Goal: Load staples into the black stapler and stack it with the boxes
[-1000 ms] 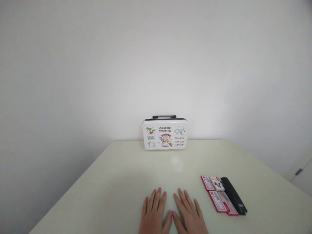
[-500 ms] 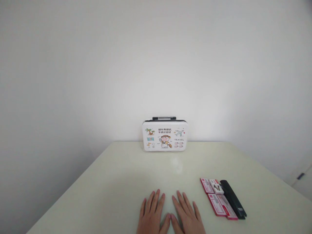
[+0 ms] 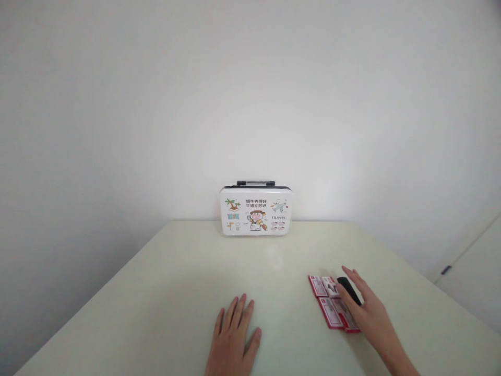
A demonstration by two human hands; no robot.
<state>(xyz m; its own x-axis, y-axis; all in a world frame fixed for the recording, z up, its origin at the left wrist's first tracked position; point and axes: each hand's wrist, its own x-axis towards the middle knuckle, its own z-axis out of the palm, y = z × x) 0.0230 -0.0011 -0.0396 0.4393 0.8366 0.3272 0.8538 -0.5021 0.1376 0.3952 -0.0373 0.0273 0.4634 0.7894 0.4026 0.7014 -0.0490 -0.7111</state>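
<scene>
My left hand [image 3: 233, 339] lies flat on the table [image 3: 156, 313], fingers stretched out and thumb apart, touching nothing but the tabletop. At the right, my right hand [image 3: 366, 308] is over a black stapler [image 3: 349, 290], with the thumb on its left side and the fingers stretched along its right. The hand's fingers are apart, and I cannot tell whether they touch the stapler; its near end is hidden under the hand. Against the stapler's left side lie several small red-and-white boxes [image 3: 331, 312], partly covered by the thumb.
A white case [image 3: 256, 213] with cartoon prints and a black handle [image 3: 255, 183] stands upright at the table's back edge, against the white wall [image 3: 250, 104]. A small dark fitting [image 3: 446, 270] shows on the pale surface at the far right.
My right hand has left its place beside the left hand and moved right, over the stapler. The left hand still lies flat. The whole view has shifted slightly.
</scene>
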